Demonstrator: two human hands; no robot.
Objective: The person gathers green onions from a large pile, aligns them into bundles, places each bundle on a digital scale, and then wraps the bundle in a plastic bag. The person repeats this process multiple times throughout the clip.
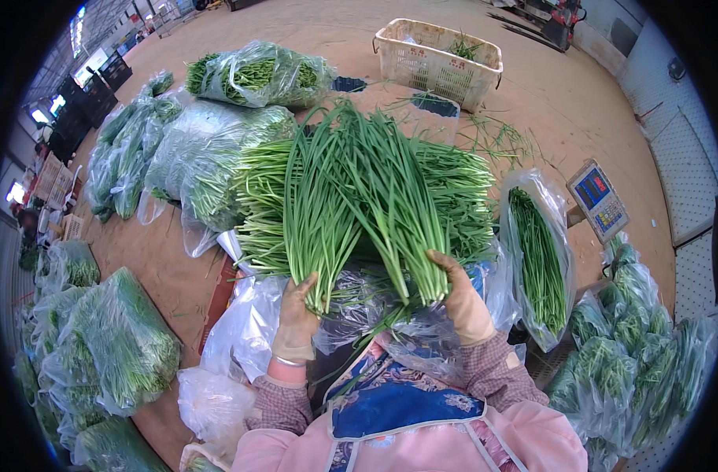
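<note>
Long green chives fan out in front of me in two bunches, their leaf tips crossing at the far end. My left hand (297, 321), in a dirty beige glove, is closed round the pale stem ends of the left bunch (318, 224). The gloved right hand (461, 303) grips the stem ends of the right bunch (402, 224). Beneath and beside both bunches lies a larger heap of chives (263, 208), stems pointing outward left and right. Loose leaves hang between my hands over clear plastic film (351, 307).
Plastic-wrapped chive bundles lie at the far left (256, 75), left (127, 338) and right (634, 354). One open bag of chives (538, 256) stands beside a digital scale display (598, 198). A white plastic crate (437, 63) sits on the floor ahead.
</note>
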